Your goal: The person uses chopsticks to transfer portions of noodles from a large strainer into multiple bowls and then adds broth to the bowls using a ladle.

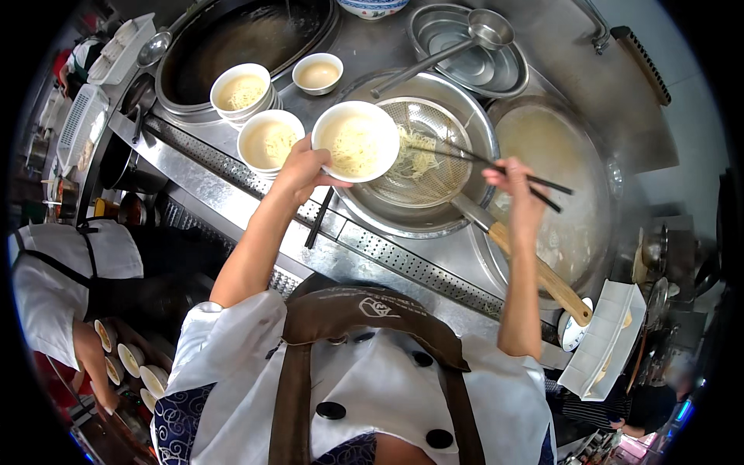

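My left hand (302,169) grips a white bowl (333,116) by its left side, thumb at the rim; pale noodles (353,152) lie inside it. Held in my right hand (514,188) is a pair of black chopsticks (487,161), their tips among the noodles (416,159) in a mesh strainer (448,183). The strainer, with its wooden handle (542,277) slanting toward me, rests over a steel basin (373,218). My left-hand bowl overlaps the strainer's left edge. Two stacks of bowls, the far stack (239,89) and near stack (269,141), have noodles in their top bowls.
A wide pot of cloudy liquid (566,147) stands at right. Beyond the basin a ladle (490,31) lies across a steel bowl (442,46). A small bowl (318,75) sits near a large wok (248,39). At lower left a co-worker's arm (93,368) reaches beside several bowls.
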A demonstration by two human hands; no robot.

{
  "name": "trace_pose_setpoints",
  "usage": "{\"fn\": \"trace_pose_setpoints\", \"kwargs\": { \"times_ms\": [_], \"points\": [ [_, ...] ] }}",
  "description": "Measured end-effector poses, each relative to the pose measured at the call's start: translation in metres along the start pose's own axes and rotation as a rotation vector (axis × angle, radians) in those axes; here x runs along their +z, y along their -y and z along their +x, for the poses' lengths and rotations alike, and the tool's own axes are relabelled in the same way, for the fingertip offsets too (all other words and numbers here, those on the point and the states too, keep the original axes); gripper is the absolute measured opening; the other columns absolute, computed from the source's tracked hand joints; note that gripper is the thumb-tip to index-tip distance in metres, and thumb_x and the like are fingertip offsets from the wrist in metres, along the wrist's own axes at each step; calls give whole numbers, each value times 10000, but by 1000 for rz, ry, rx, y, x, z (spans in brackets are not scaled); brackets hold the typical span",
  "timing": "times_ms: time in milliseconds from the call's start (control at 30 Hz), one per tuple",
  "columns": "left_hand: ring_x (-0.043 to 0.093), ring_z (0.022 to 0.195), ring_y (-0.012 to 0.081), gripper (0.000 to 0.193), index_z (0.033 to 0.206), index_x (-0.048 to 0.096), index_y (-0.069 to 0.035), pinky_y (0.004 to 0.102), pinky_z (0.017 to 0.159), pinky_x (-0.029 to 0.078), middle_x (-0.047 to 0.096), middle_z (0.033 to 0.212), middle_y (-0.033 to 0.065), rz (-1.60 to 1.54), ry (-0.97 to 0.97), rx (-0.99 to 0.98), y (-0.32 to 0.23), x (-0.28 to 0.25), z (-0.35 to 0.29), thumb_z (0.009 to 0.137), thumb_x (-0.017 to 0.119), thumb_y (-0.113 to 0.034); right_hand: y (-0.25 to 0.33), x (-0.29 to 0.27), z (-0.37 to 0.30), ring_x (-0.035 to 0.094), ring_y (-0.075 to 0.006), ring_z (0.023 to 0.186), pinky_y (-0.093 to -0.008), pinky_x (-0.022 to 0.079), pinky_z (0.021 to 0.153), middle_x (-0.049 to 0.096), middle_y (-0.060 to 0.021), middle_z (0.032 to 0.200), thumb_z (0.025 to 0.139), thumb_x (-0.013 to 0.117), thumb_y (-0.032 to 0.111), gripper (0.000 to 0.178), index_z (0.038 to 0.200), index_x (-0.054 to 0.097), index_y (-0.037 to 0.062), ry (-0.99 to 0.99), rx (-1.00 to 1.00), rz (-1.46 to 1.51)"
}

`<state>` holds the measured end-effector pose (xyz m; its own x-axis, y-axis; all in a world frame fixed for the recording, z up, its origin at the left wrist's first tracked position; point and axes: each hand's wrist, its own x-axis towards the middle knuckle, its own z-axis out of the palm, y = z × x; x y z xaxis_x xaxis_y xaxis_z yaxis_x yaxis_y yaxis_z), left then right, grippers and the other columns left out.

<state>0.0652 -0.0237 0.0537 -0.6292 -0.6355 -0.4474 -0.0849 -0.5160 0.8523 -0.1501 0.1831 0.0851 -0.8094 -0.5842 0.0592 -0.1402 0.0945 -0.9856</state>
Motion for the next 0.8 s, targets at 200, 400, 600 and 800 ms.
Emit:
{"fn": "trace_pose_setpoints", "kwargs": {
  "times_ms": [200, 400, 600, 800],
  "points": [
    [592, 884, 312, 536, 1245, 277, 57, 376, 611, 576, 473, 1094, 222, 115, 3, -9, -9, -13, -13, 719, 379, 65, -69, 52, 1, 628, -244, 765, -252, 540, 674, 588, -169, 847, 869, 514, 193, 274, 918, 512, -76, -70, 290, 796],
    [580, 915, 316, 581, 1269, 239, 63, 358, 616, 579, 459, 1116, 228, 73, -54, 11, 6, -16, -15, 700, 356, 76, -43, 34, 39, 634, -231, 715, -225, 555, 625, 591, -184, 789, 871, 499, 161, 233, 914, 505, -68, -122, 309, 1131],
    [571, 926, 321, 601, 1273, 220, 61, 373, 615, 580, 441, 1133, 223, -39, -121, -15, 26, -15, -14, 688, 355, 79, -27, 25, 49, 637, -226, 677, -233, 552, 583, 602, -164, 785, 870, 496, 155, 224, 876, 530, -66, -93, 222, 917],
    [579, 909, 309, 560, 1237, 294, 30, 372, 605, 579, 469, 1111, 200, -89, -152, 14, 43, -4, -12, 682, 335, 87, -90, 54, 26, 616, -200, 551, -245, 528, 480, 592, -140, 731, 850, 527, 137, 207, 841, 543, -69, -219, 368, 642]
  ]
}}
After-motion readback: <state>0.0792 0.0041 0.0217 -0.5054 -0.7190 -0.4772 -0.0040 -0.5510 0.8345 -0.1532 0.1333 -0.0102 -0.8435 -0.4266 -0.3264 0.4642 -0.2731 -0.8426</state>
